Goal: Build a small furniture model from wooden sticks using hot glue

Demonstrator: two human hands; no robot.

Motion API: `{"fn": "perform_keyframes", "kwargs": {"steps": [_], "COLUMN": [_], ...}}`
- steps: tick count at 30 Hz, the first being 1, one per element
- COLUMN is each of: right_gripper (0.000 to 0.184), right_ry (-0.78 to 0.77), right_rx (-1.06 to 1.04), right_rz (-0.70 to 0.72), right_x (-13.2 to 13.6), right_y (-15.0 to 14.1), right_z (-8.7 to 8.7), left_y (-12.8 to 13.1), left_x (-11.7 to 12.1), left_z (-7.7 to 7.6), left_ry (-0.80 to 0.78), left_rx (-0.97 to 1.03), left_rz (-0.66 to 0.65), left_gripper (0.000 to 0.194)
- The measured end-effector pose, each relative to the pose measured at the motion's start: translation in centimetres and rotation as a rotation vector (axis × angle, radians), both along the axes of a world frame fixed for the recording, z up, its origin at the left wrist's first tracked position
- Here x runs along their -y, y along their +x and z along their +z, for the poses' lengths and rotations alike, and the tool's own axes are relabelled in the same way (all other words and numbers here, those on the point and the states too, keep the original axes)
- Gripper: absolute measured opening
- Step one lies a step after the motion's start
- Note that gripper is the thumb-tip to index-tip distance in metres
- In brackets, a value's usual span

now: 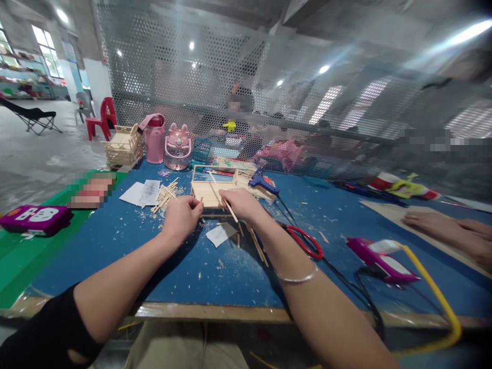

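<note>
A small pale wooden stick model with a flat slatted floor and thin rails stands in front of me on the blue table. At its near left corner my left hand is closed in a pinch; what the fingertips hold is too small to make out. My right hand is closed on a thin wooden stick, which slants over the model's near right side. Left of the model lies a pile of loose sticks. A blue glue gun rests just behind my right hand.
White paper and wood crumbs lie on the blue table. A finished-looking stick model, pink flask and pink-lidded bottle stand at back left. Cables and a purple device are on the right, near another person's hand. Mesh rises behind.
</note>
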State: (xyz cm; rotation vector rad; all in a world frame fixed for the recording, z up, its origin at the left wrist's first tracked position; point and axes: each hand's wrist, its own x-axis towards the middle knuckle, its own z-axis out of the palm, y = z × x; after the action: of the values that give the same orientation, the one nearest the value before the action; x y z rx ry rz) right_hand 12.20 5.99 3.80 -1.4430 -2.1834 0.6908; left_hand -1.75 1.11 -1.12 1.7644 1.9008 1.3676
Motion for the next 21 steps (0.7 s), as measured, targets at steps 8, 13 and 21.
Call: {"fn": "perform_keyframes", "kwargs": {"steps": [8,13,21], "right_gripper": [0.036,0.048,0.034], "right_ry": [0.303,0.250,0.517], "right_rx": [0.486,0.442,0.310], "right_rz": [-0.226,-0.131,-0.492], "right_x": [-0.6,-0.6,-6.8], "right_y": [-1.3,-1.2,8.0], "right_z": [-1.2,-0.4,2.2], "left_y": [0.0,0.0,0.0], "left_x": [0.1,0.3,0.5], "left_z": [0.0,0.2,0.4], "left_ry": [0.008,0.000,0.000], "left_rx": [-0.014,-0.030,-0.021], "left_rz": [-0.005,0.003,-0.011], "left_gripper": [0.020,0.022,0.023]}}
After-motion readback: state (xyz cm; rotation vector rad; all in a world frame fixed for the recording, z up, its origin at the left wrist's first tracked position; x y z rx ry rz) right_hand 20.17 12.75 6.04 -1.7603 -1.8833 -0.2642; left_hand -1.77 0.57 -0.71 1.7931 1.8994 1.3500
